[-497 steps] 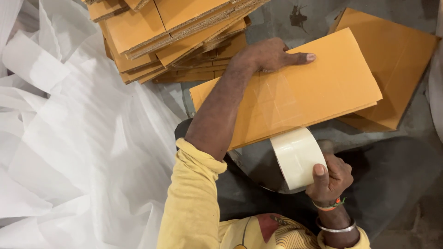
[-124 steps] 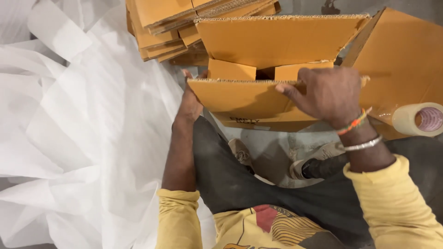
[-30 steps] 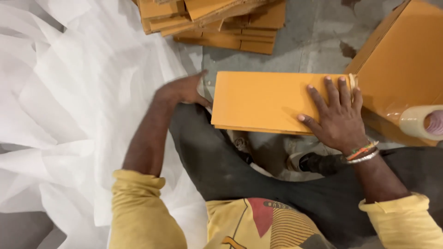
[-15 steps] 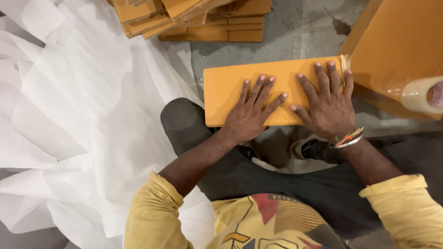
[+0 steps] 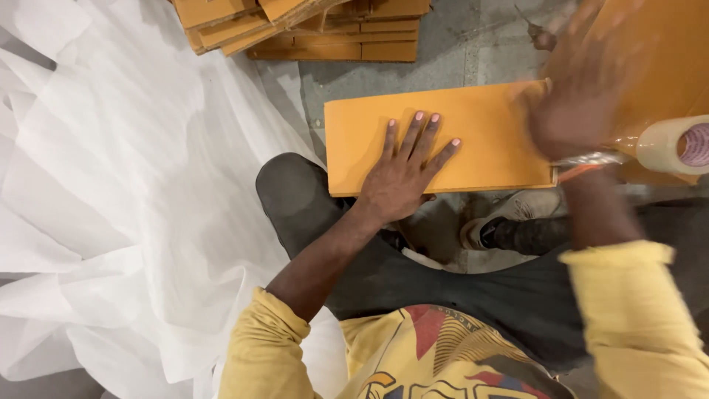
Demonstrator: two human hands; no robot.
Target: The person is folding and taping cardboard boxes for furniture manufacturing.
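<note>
A folded orange cardboard box [image 5: 480, 129] lies closed on the grey floor in front of my knees. My left hand [image 5: 405, 170] presses flat on its top, fingers spread. Blurred with motion, my right hand [image 5: 583, 96] hovers over the box's right end with its fingers apart and nothing in them. A roll of pale packing tape [image 5: 676, 144] sits just right of that hand, beside the box.
A stack of flat orange cardboard sheets [image 5: 310, 29] lies at the top. Another orange box [image 5: 665, 52] stands at the upper right. Crumpled white plastic sheeting [image 5: 125, 185] covers the floor on the left. My legs and a shoe [image 5: 487, 225] are under the box.
My right hand has lifted off the box top and swung up to the right, toward the tape roll. My left hand stays flat on the box.
</note>
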